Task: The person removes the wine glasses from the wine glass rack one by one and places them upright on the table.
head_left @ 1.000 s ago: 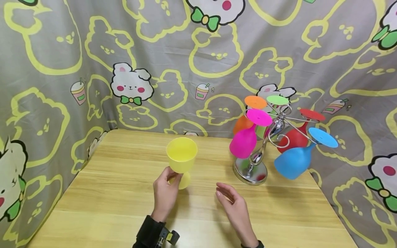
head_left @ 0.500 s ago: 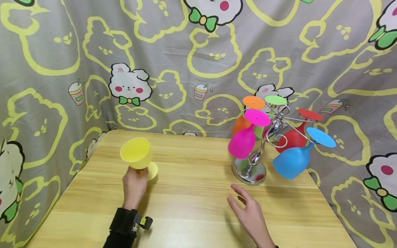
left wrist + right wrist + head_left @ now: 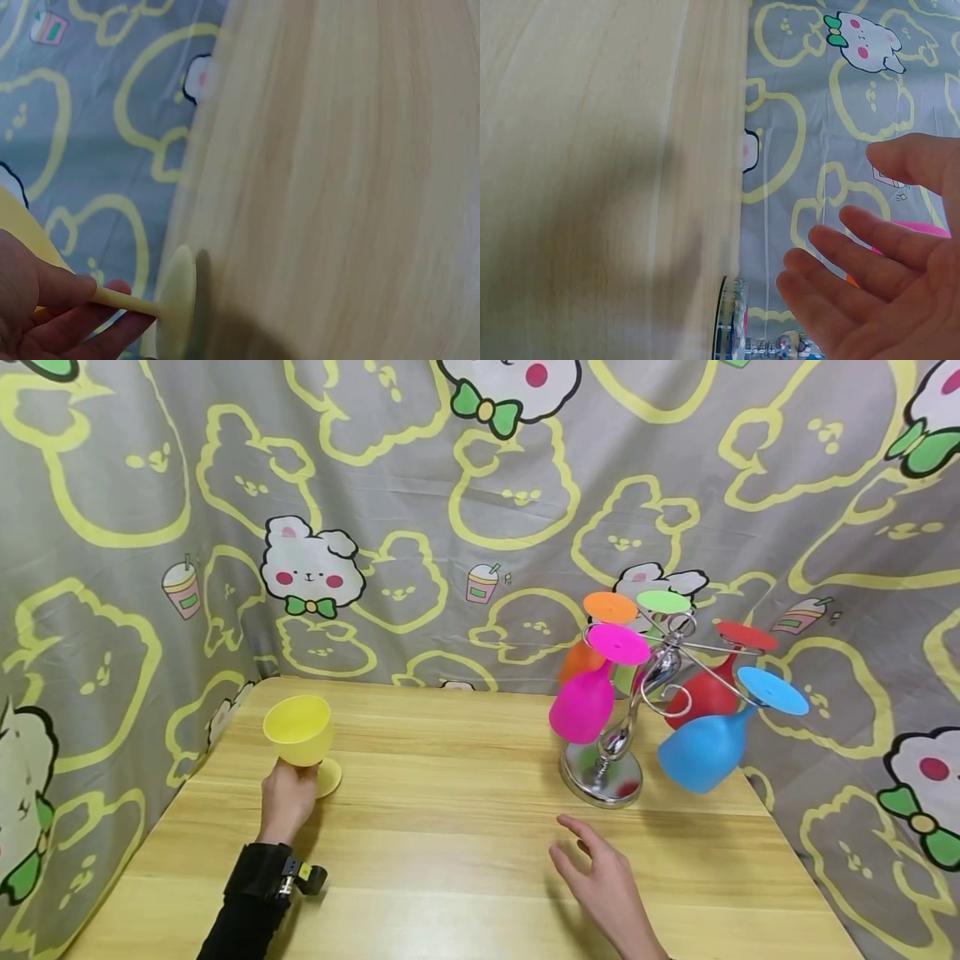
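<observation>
A yellow plastic goblet (image 3: 298, 739) stands nearly upright, bowl up, over the left part of the wooden table. My left hand (image 3: 287, 797) grips it by the stem, just under the bowl. The left wrist view shows thumb and fingers around the thin stem (image 3: 124, 301), the round foot (image 3: 177, 304) close to the tabletop; whether it touches is unclear. My right hand (image 3: 606, 881) hovers over the right half, thumb and fingers apart, holding nothing. Ahead of it stands a chrome glass rack (image 3: 617, 742), its round base also visible low in the right wrist view.
Upside down on the rack hang pink (image 3: 583, 706), blue (image 3: 705, 752), red (image 3: 705, 693), orange (image 3: 577, 662) and green (image 3: 664, 602) goblets, tilted outward. Patterned grey curtain (image 3: 420, 502) closes in the back and both sides of the table (image 3: 450, 843).
My left hand has carried the yellow goblet from the middle of the table to the left. My right hand has shifted slightly right, its fingers spreading. The rack stays put.
</observation>
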`<state>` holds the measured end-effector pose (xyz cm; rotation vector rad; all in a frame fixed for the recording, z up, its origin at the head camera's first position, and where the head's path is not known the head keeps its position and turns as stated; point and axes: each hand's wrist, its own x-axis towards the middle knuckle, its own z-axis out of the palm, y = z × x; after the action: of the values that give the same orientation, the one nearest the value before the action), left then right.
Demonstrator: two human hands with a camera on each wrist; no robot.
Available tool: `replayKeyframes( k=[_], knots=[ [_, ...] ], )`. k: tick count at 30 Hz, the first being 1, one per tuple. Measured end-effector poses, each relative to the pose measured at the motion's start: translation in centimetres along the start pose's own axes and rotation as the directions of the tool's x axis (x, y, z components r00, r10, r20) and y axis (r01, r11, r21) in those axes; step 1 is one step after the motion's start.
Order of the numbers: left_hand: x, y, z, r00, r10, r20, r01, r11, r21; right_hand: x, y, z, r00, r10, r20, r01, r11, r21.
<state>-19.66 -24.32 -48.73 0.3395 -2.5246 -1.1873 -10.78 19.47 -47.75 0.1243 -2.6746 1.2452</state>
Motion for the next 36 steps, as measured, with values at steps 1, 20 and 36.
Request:
replayKeyframes(
  k=[1,20,36],
  knots=[
    [0.2,-0.2,0.0,1.0,-0.008,0.009,0.008,1.0,0.0,0.0,0.0,0.0,1.0,-0.003,0.0,0.003,1.0,0.0],
    [3.4,-3.4,-0.4,0.998,-0.053,0.039,0.055,0.998,-0.039,-0.3,0.0,0.5,0.999,0.005,0.035,-0.005,1.0,0.006],
    [3.3,-3.2,-1.6,0.981,-0.18,0.075,0.19,0.97,-0.152,-0.3,0.3,0.6,0.997,0.039,0.061,-0.04,0.999,0.024]
  ],
)
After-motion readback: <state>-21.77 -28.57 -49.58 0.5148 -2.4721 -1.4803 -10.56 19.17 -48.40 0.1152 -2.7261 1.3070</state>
